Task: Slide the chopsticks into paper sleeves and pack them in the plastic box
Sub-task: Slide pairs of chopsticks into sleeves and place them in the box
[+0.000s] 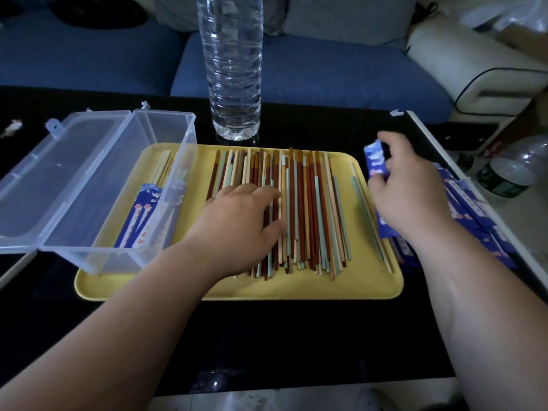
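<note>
left hand (240, 215) covers chopsticks (308, 209); right hand (409, 197) hides sleeve (376, 161) end, seemingly pinched

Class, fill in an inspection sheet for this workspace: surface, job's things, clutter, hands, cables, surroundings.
Surface: black table with a yellow tray on it.
Job's things: loose chopsticks on the tray; open plastic box holding sleeved pairs; pile of paper sleeves right of the tray.
Clutter: water bottle behind the tray.
Hands: left hand rests on the chopsticks; right hand pinches a blue sleeve.
Cables: nothing seen.
Surroundings: blue sofa behind; another bottle beyond the table's right edge.
</note>
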